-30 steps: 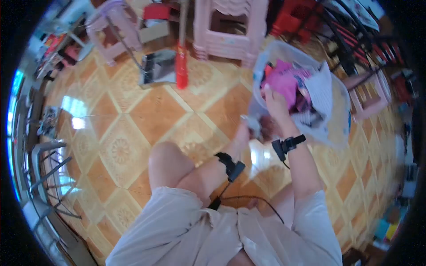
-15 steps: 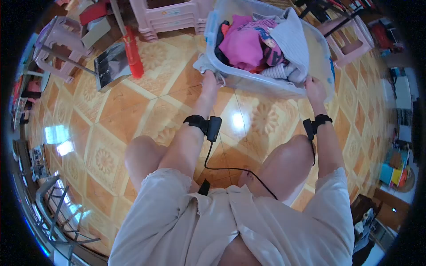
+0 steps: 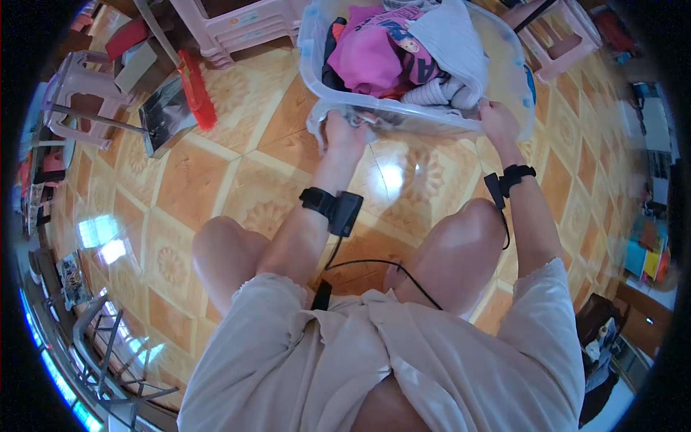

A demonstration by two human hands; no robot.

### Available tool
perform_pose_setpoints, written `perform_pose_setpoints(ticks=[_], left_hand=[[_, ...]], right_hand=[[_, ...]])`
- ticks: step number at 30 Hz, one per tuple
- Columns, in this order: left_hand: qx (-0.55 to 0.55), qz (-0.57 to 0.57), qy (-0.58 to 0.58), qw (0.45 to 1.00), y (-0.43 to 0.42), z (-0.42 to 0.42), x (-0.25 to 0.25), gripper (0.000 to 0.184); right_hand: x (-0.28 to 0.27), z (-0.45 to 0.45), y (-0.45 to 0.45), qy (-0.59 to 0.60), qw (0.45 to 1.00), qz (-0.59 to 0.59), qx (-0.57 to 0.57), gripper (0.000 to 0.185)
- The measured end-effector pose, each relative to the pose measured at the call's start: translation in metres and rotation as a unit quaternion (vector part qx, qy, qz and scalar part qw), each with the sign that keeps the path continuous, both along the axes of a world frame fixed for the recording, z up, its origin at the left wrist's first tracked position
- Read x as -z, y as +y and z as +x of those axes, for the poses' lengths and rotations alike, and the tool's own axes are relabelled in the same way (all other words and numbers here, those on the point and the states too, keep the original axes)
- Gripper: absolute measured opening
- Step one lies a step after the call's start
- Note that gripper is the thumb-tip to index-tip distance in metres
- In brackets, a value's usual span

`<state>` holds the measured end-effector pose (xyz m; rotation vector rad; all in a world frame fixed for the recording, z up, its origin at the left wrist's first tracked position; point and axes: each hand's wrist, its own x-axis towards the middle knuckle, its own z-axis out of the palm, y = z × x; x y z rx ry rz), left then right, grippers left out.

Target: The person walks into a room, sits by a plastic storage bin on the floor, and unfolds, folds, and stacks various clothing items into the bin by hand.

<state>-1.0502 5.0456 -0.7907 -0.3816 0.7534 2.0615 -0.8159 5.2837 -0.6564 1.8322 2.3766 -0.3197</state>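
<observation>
A clear plastic storage bin [image 3: 509, 79] stands on the floor in front of me, at the top of the head view. Inside lie a pink printed garment [image 3: 363, 63] and a light grey ribbed garment [image 3: 455, 49], heaped with other clothes. My left hand [image 3: 344, 132] has its fingers closed on a greyish cloth [image 3: 317, 119], which is pressed against the bin's front wall near the left corner. With fingers curled over the front rim, my right hand [image 3: 499, 121] grips the bin towards its right corner. Both wrists wear black straps with small boxes.
Left of the bin are a red broom [image 3: 196, 93], a metal dustpan [image 3: 164, 119] and a pink stool [image 3: 90, 93]. A pink plastic drawer unit [image 3: 241, 29] stands behind. Another pink stool [image 3: 558, 36] is at the right. A cable [image 3: 374, 262] crosses my knees.
My left hand and the cloth have moved rightward along the bin's front wall, away from its left corner. My right hand stays on the rim. The whole view has shifted slightly.
</observation>
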Motion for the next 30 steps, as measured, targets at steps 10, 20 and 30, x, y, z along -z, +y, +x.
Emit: perform_pose_setpoints(ticks=[10,20,30], left_hand=[[-0.062,-0.102,0.24,0.963,-0.045,0.021,-0.116,0.029],[-0.154,-0.153,0.336,0.916,0.022,-0.062,-0.066,0.062],[0.219,-0.035,0.19,0.956,0.042,0.127,-0.101,0.022]], right_hand=[[-0.009,-0.007,-0.011,0.005,1.0,0.01,0.004,0.058],[-0.006,-0.009,-0.013,0.035,0.998,0.056,0.001,0.057],[-0.009,-0.009,-0.014,-0.006,1.0,0.022,0.008,0.058]])
